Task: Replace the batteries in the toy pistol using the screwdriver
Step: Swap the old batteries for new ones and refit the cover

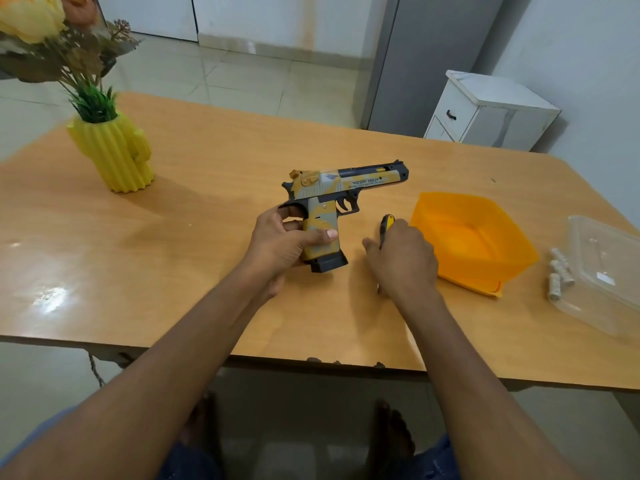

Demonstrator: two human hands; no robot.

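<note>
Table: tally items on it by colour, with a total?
Yellow or orange: 2, vase, tub
Yellow and grey: 1, pistol, left hand on its grip
Yellow and black: 1, screwdriver, under the right hand
Clear: 1, box
Pale: 3, batteries, count approximate
Total: 8

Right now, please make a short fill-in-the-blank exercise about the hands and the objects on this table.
1. The left hand grips the toy pistol by its ____.
2. The right hand closes on the ____, with a yellow and black handle.
3. The batteries lie between the clear container and the ____ bowl.
4. The flowers stand in a ____ vase.

Missing words: grip; screwdriver; orange; yellow
</note>
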